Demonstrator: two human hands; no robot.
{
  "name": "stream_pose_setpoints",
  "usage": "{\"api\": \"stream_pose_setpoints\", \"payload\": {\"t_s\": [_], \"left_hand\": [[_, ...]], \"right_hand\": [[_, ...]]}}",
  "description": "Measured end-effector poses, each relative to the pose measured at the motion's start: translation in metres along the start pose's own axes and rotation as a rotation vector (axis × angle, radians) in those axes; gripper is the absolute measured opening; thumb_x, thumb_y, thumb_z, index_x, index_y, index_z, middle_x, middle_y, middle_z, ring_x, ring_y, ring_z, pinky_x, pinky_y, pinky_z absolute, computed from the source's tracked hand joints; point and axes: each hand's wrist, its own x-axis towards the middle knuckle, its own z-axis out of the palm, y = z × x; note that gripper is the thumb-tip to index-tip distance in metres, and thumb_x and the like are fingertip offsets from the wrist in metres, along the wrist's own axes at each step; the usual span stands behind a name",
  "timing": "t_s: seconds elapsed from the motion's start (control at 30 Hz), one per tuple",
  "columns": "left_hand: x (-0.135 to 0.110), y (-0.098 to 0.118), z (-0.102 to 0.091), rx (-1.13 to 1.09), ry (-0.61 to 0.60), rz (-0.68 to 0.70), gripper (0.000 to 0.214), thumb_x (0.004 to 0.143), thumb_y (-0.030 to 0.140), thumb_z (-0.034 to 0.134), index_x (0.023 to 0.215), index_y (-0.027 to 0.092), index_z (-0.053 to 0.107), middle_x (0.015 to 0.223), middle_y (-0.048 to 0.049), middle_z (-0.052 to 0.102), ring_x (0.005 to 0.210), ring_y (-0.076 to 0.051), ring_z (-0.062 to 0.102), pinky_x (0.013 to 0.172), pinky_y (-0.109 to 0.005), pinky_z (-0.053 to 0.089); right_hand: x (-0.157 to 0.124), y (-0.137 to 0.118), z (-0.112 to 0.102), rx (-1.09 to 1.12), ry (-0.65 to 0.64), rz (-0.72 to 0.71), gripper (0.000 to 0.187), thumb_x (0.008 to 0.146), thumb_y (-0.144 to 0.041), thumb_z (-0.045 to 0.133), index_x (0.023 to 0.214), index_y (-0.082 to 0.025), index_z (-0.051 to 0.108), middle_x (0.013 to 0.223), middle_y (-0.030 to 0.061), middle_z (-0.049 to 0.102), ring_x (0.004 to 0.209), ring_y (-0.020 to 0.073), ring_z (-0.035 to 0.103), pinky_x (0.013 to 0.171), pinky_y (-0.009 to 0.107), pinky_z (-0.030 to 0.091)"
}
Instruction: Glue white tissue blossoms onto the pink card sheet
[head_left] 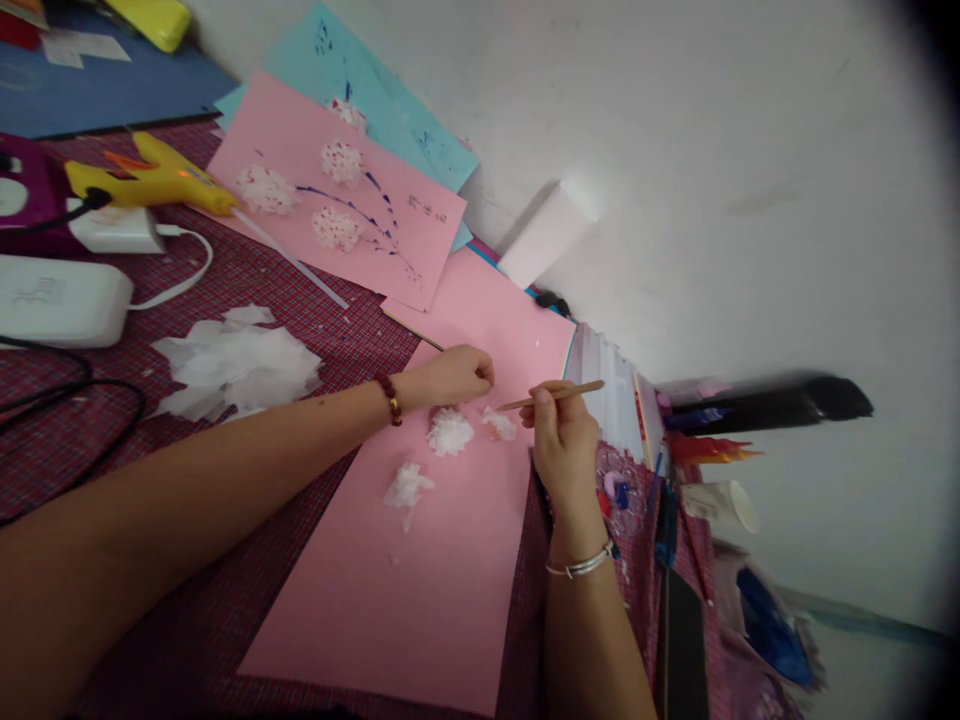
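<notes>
My right hand pinches a wooden stick, whose left tip reaches a crumpled piece of white tissue paper. To its left, my left hand is closed just above the pink sheet; whatever its fingers hold, if anything, is hidden. Below that hand a ruffled white tissue flower sits on the sheet. A smaller white tuft lies nearer to me. Part of a thin dark stick shows behind my left wrist.
Left on the checked cloth are white tissue pieces, a yellow hot glue gun and a white power bank. A pink flower picture overlaps the sheet's far end. A paint palette and paper cup are at right.
</notes>
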Motion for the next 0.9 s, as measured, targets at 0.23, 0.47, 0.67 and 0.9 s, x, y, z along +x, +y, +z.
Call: {"api": "stream_pose_setpoints", "payload": {"t_s": [0.23, 0.47, 0.67, 0.9], "left_hand": [[0.0, 0.0, 0.0, 0.006, 0.011, 0.009, 0.012, 0.066, 0.016, 0.052, 0.075, 0.014, 0.06, 0.062, -0.0012, 0.058, 0.043, -0.008, 0.047, 0.04, -0.019, 0.032], [0.001, 0.0, 0.001, 0.024, 0.008, 0.007, 0.015, 0.067, 0.018, 0.052, 0.078, 0.013, 0.061, 0.063, -0.0021, 0.059, 0.045, -0.008, 0.048, 0.042, -0.019, 0.032], [0.0, 0.002, -0.001, 0.082, 0.012, 0.029, 0.016, 0.068, 0.018, 0.051, 0.078, 0.013, 0.062, 0.067, -0.0027, 0.061, 0.051, -0.008, 0.049, 0.044, -0.018, 0.033], [-0.001, 0.004, -0.001, 0.11, 0.006, 0.032, 0.018, 0.068, 0.02, 0.05, 0.08, 0.013, 0.062, 0.067, -0.0037, 0.062, 0.05, -0.01, 0.05, 0.045, -0.021, 0.034]], "right_hand": [[0.0, 0.003, -0.002, -0.089, -0.025, -0.012, 0.023, 0.092, -0.04, 0.042, 0.087, -0.02, 0.054, 0.062, -0.0003, 0.062, 0.057, 0.0156, 0.059, 0.054, 0.027, 0.041], [0.001, 0.001, 0.001, -0.016, 0.024, -0.015, 0.024, 0.093, -0.04, 0.041, 0.09, -0.02, 0.054, 0.064, -0.0003, 0.062, 0.058, 0.0153, 0.06, 0.056, 0.026, 0.043], [0.003, 0.0, 0.008, -0.102, -0.08, -0.029, 0.024, 0.094, -0.039, 0.039, 0.091, -0.02, 0.053, 0.069, 0.0023, 0.066, 0.062, 0.0172, 0.063, 0.058, 0.027, 0.042], [0.003, 0.004, 0.005, -0.207, -0.111, -0.034, 0.023, 0.093, -0.038, 0.038, 0.091, -0.02, 0.052, 0.068, 0.0028, 0.065, 0.062, 0.0182, 0.061, 0.057, 0.027, 0.039]]}}
